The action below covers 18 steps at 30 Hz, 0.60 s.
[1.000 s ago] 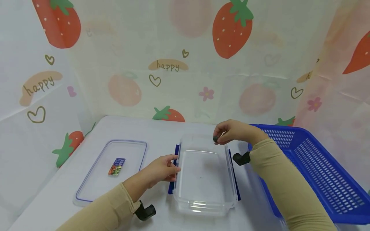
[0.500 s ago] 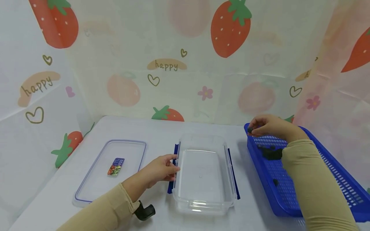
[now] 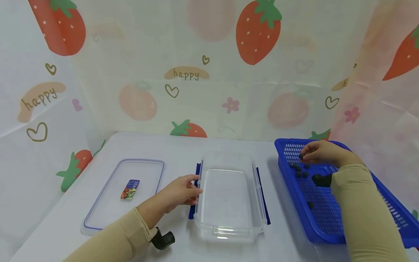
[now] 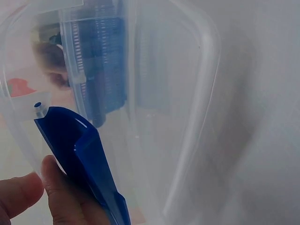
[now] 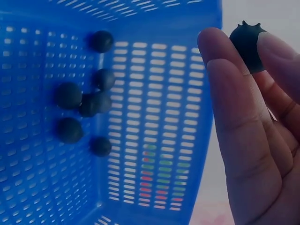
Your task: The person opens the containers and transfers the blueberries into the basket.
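My left hand (image 3: pixel 176 191) holds the left rim of a transparent plastic food box (image 3: pixel 226 202), thumb on the inner side and fingers outside by a blue latch (image 4: pixel 77 145). Over the far left part of a blue plastic basket (image 3: pixel 296 203), my right hand (image 3: pixel 327 153) pinches one blueberry (image 5: pixel 247 49) between thumb and fingertips; its crown points up in the right wrist view. Several more blueberries (image 5: pixel 69 96) lie loose below it, most in a cluster at the basket's far left end. A single blueberry (image 3: pixel 310 205) sits nearer, by the left wall.
On the left of the table lies a transparent lid (image 3: pixel 109 214) with a blue edge, a small colourful label (image 3: pixel 130 189) on it. A second blue latch (image 3: pixel 263 200) hangs on the box's right side. A strawberry-print cloth (image 3: pixel 186 105) stands behind.
My right hand has moved right from over the box's far right corner to the basket, then lower over it, with the blueberry still pinched. The left hand has kept its place on the box.
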Each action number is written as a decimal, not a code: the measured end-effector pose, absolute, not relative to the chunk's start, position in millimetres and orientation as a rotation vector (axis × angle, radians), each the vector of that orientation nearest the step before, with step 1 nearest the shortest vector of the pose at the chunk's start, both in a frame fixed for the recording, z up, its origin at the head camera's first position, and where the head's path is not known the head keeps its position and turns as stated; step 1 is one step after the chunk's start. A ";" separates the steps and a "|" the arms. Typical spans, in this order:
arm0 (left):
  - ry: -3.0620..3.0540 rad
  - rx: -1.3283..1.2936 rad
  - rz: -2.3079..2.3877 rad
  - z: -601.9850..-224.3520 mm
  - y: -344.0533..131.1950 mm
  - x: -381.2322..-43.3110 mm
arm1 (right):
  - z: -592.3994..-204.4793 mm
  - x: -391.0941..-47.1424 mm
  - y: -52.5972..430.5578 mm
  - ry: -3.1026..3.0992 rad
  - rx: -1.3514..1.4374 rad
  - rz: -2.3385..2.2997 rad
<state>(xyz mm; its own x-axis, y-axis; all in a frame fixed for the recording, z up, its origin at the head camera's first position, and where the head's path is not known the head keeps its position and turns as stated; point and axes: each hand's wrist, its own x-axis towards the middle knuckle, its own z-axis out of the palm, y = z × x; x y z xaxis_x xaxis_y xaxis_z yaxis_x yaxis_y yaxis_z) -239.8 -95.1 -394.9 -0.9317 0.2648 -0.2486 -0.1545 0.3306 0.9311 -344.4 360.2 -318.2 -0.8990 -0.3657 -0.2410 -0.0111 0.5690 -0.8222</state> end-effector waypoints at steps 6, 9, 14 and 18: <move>2.247 0.099 1.624 -392.8 -94.2 -238.4 | -322.0 -342.8 365.3 2.443 -0.284 -1.214; 2.241 0.094 1.626 -392.7 -93.5 -238.4 | -323.7 -341.4 368.0 2.451 -0.273 -1.201; 2.239 0.096 1.626 -393.0 -93.2 -239.4 | -324.3 -342.5 368.4 2.456 -0.263 -1.210; 2.237 0.097 1.614 -393.8 -93.5 -240.4 | -319.6 -341.5 359.4 2.453 -0.282 -1.236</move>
<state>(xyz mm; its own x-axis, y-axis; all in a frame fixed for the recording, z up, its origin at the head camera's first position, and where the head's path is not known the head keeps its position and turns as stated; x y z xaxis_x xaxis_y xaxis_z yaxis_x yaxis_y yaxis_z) -240.4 -93.5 -393.8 -0.9258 0.2724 -0.2622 -0.1628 0.3386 0.9267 -341.5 359.4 -319.6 -0.9084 -0.3410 -0.2419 -0.0084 0.5934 -0.8049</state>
